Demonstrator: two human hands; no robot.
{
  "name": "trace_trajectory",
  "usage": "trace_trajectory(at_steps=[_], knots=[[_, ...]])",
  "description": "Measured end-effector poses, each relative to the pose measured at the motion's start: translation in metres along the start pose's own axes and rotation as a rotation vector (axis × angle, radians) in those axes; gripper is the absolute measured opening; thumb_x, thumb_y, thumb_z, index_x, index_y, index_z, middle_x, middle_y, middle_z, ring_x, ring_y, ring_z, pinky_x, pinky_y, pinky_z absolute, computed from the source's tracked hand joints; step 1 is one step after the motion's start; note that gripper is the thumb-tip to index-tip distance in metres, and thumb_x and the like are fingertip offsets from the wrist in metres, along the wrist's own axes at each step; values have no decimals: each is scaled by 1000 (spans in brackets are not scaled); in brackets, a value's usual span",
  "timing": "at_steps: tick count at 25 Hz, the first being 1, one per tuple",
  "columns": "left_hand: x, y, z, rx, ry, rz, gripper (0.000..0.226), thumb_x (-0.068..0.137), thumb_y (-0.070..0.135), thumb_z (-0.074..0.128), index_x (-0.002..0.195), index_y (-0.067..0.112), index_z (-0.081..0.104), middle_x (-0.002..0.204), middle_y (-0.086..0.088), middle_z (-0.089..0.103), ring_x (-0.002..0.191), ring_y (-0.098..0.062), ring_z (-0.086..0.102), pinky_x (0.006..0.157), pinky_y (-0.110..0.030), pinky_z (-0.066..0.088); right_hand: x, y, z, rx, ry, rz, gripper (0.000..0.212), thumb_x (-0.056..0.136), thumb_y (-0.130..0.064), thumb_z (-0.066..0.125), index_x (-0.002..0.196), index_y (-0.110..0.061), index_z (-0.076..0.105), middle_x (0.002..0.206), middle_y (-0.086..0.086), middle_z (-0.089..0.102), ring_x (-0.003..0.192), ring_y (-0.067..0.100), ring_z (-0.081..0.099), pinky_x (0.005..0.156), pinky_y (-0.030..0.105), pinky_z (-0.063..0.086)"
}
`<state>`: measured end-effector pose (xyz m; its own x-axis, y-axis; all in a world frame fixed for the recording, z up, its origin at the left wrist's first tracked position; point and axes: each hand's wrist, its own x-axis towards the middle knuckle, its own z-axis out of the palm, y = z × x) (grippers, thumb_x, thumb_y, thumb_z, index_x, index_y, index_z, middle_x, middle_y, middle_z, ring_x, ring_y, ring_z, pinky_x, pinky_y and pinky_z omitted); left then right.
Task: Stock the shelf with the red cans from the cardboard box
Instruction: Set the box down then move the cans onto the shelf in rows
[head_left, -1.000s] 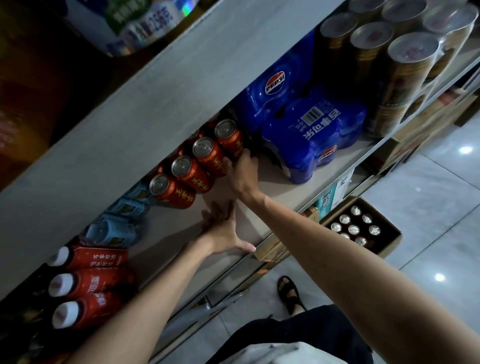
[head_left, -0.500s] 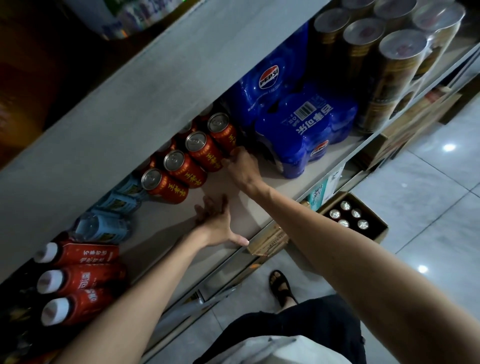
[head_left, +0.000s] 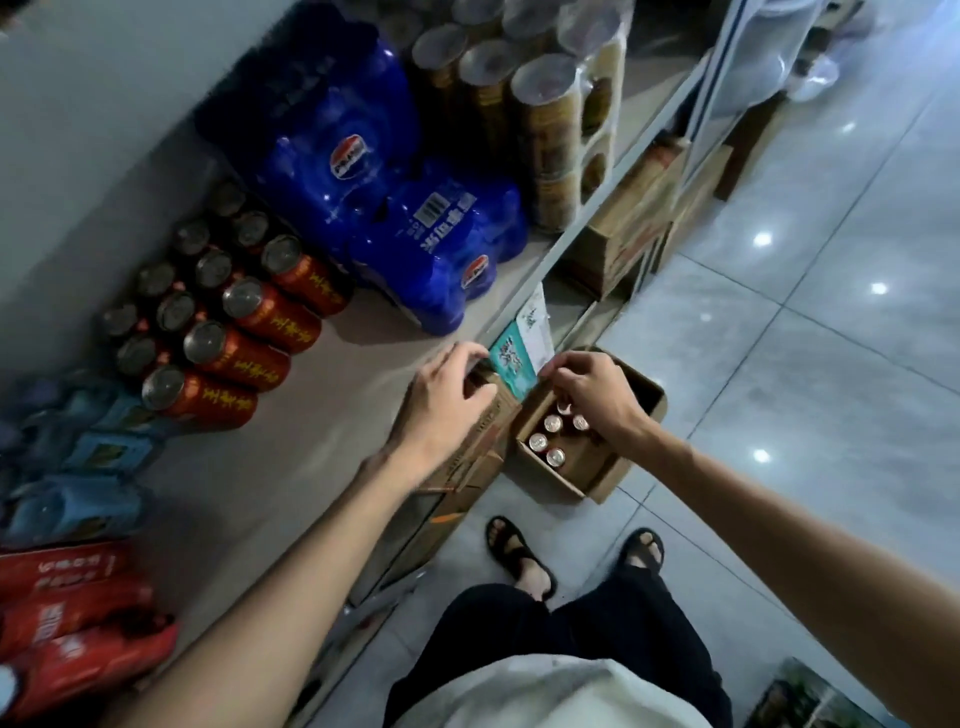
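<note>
Several red cans (head_left: 244, 358) stand in rows on the grey shelf (head_left: 322, 447), left of centre. On the floor below the shelf edge sits the open cardboard box (head_left: 582, 467) with several cans (head_left: 550, 441) left inside, silver tops showing. My right hand (head_left: 592, 397) hangs over the box, fingers curled downward above the cans, holding nothing that I can see. My left hand (head_left: 441, 405) hovers at the shelf's front edge, fingers loosely bent and empty.
Blue Pepsi packs (head_left: 395, 208) sit right of the red cans, wrapped gold cans (head_left: 550, 119) beyond them. Light blue packs (head_left: 78, 467) and red bottle packs (head_left: 67, 623) lie at the left. More cartons (head_left: 634, 218) fill the bottom shelf. My sandalled feet (head_left: 519, 556) stand on the tiled floor.
Both hands have left the shelf and come down and right; the right hand, which was at the red cans, is now over the box. The view has tilted down.
</note>
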<state>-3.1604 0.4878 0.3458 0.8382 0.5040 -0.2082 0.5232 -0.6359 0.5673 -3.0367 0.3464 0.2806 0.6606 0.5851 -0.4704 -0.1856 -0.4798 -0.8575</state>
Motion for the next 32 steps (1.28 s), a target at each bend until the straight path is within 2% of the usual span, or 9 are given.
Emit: trace_trajectory(at_steps=[3, 6, 10, 13, 18, 21, 24, 29, 32], knots=[[9, 31, 71, -112, -297, -27, 27, 86, 13, 68, 112, 7, 63, 105, -10, 71, 92, -17, 65, 86, -27, 50, 3, 68, -46, -138, 53, 153, 18, 91, -12, 57, 84, -16, 73, 66, -5, 64, 56, 6, 56, 55, 20, 44], [25, 21, 147, -297, -508, -299, 17, 92, 6, 59, 109, 4, 61, 98, -15, 65, 80, -19, 59, 70, -27, 48, 14, 139, -77, -271, -2, 271, 16, 92, -10, 56, 87, -9, 72, 73, 5, 66, 64, 18, 62, 59, 28, 50], [41, -42, 258, -497, -543, -803, 21, 96, -1, 47, 114, 9, 48, 98, -15, 57, 70, -20, 58, 58, -22, 43, 46, 244, -79, -460, -69, 338, 24, 94, -23, 59, 88, -4, 72, 79, 12, 73, 73, 27, 70, 69, 38, 57], [77, -121, 357, -507, -517, -992, 38, 99, 0, 44, 136, 5, 40, 114, -20, 56, 92, -32, 64, 68, -28, 51, 104, 343, -52, -655, -138, 308, 20, 89, -23, 58, 100, -10, 69, 98, 12, 71, 90, 32, 67, 76, 38, 55], [150, -279, 538, -532, -345, -1136, 50, 104, 22, 41, 148, 4, 26, 144, -26, 43, 119, -41, 59, 87, -39, 52, 242, 520, 39, -947, -289, 56, 38, 89, -13, 55, 126, -12, 51, 117, 10, 53, 105, 31, 59, 73, 39, 52], [158, -337, 610, -562, -248, -1178, 43, 105, 18, 34, 146, 10, 33, 145, -17, 46, 124, -35, 54, 99, -41, 48, 293, 590, 101, -980, -294, -2, 44, 91, -19, 57, 133, -15, 45, 124, 8, 51, 112, 28, 55, 79, 39, 50], [157, -374, 652, -451, -126, -1128, 39, 98, 10, 39, 138, 7, 41, 140, -17, 50, 126, -31, 52, 108, -47, 43, 321, 640, 152, -1020, -327, -37, 49, 92, -22, 54, 139, -15, 38, 129, 9, 49, 112, 28, 55, 83, 37, 47], [154, -401, 662, -457, -146, -1054, 35, 97, 6, 41, 133, 1, 43, 135, -19, 53, 123, -34, 54, 102, -50, 47, 342, 662, 180, -1044, -194, -137, 40, 93, -20, 25, 127, -10, 43, 119, 11, 56, 100, 34, 61, 63, 38, 43], [156, -396, 645, -574, -212, -1055, 28, 92, -5, 45, 117, 5, 55, 114, -13, 62, 108, -30, 61, 79, -39, 55, 336, 657, 172, -954, -187, -30, 32, 89, -17, 51, 119, -9, 44, 114, 11, 58, 98, 34, 62, 61, 37, 38]])
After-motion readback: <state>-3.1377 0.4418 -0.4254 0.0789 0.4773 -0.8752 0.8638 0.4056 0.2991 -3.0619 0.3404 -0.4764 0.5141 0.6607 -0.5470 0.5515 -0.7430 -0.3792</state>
